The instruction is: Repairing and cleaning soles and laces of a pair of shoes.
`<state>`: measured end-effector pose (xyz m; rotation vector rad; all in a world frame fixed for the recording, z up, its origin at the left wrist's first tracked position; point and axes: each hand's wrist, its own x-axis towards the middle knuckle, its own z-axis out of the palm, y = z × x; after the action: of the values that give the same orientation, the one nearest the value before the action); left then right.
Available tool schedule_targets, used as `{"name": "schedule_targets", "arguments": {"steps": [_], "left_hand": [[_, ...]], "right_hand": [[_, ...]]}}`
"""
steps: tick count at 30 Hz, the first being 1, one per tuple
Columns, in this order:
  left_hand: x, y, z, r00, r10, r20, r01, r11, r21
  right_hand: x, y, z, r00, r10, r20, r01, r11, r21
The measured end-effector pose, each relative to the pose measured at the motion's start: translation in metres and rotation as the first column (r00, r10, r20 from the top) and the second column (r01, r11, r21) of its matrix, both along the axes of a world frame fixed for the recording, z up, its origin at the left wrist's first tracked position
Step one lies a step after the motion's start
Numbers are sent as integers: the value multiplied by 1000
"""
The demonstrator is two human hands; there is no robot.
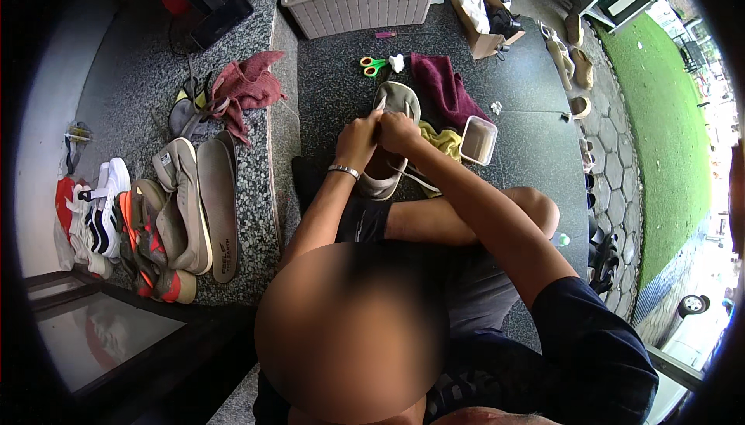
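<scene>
A grey-beige shoe (399, 97) stands in front of me, its toe pointing away and its opening toward my body. My left hand (358, 143), with a band on its wrist, is closed at the left side of the shoe's upper. Beside it, my right hand (399, 131) is curled closed over the front of the same shoe. The two hands touch, and their fingertips are partly hidden, so the exact part pinched cannot be made out. A yellow cloth (442, 141) and a clear plastic tub (478, 141) lie right of the shoe. Beyond are a maroon cloth (444, 87) and scissors (372, 65).
A grey bin (365, 10) with tools stands at the far side, near a cardboard box (481, 21). On the left ledge lie a reddish cloth (248, 87), an insole (217, 208) and several shoes (182, 200). More footwear (580, 68) lines the right edge.
</scene>
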<state>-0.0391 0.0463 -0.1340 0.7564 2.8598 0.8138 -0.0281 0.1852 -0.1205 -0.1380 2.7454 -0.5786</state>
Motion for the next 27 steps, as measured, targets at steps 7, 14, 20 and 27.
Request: {"name": "schedule_targets", "arguments": {"steps": [7, 14, 20, 27], "left_hand": [[9, 6, 1, 995, 73, -63, -67, 993, 102], [-9, 13, -6, 979, 55, -194, -35, 994, 102], [-8, -12, -21, 965, 102, -243, -114, 993, -38], [-4, 10, -10, 985, 86, -148, -98, 992, -80]], "right_hand": [[3, 7, -26, 953, -302, -1, 296, 935, -197], [3, 2, -13, 911, -327, -251, 243, 918, -315], [30, -24, 42, 606, -182, 774, 795, 100, -599], [74, -27, 23, 571, -224, 789, 784, -137, -606]]}}
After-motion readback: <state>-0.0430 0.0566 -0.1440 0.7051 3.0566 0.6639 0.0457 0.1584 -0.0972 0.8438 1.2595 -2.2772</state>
